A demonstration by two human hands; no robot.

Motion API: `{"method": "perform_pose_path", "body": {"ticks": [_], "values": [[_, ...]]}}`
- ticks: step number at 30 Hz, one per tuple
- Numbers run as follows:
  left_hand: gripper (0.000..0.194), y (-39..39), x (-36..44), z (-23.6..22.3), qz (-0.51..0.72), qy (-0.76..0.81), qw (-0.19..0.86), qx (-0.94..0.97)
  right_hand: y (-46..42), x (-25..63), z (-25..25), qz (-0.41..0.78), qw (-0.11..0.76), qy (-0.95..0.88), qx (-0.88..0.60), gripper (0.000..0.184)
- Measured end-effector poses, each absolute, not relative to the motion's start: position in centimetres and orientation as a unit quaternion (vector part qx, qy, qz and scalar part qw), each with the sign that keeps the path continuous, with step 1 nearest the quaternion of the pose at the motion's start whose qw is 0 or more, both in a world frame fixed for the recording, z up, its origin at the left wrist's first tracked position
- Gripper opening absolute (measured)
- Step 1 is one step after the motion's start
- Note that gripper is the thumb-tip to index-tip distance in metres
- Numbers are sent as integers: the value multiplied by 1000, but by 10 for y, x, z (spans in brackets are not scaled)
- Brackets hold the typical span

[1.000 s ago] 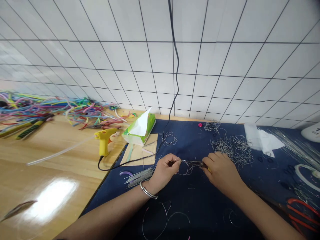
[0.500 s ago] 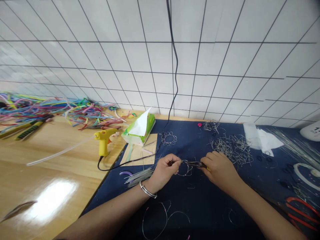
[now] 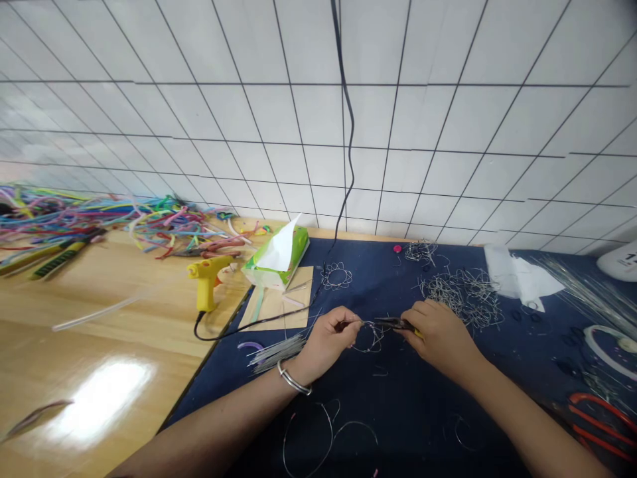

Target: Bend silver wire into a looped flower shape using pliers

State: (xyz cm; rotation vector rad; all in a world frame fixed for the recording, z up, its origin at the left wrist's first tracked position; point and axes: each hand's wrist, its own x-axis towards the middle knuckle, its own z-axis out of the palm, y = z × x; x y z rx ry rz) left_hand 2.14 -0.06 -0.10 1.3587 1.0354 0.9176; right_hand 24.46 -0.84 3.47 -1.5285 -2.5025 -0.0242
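Between my hands, above the dark blue cloth, is a thin wire ring bent into loops. My left hand pinches its left side between thumb and fingertips. My right hand is wrapped round yellow-handled pliers, whose dark jaws point left at the top of the ring. Whether the jaws grip the wire is too small to tell. A finished-looking looped wire flower lies flat behind my left hand. A bundle of straight wires rests beside my left wrist.
A tangled wire heap lies at right, with orange-handled scissors nearer the edge. On the left stand a yellow glue gun and a green tissue pack. Its black cord hangs down the tiled wall. Loose wire curves lie in front.
The pliers have shifted slightly right, their jaws a little farther from my left fingertips. My left hand stays almost in place on the ring.
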Motion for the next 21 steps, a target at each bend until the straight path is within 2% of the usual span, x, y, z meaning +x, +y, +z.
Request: {"method": "perform_pose_path", "body": {"ticks": [21], "values": [[14,0,22,-2,390,444,557,583,-8,245,31,-21,113,-853,-510,16]]}}
